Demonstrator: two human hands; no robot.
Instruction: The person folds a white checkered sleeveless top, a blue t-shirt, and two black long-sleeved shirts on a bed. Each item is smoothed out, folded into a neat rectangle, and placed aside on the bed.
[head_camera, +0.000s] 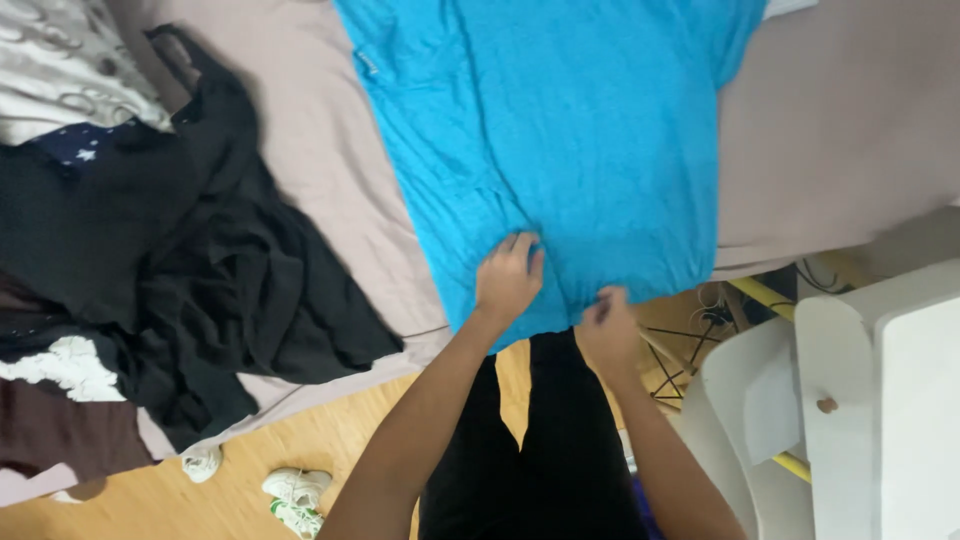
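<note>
Bare forearms, black trousers (545, 450)
</note>
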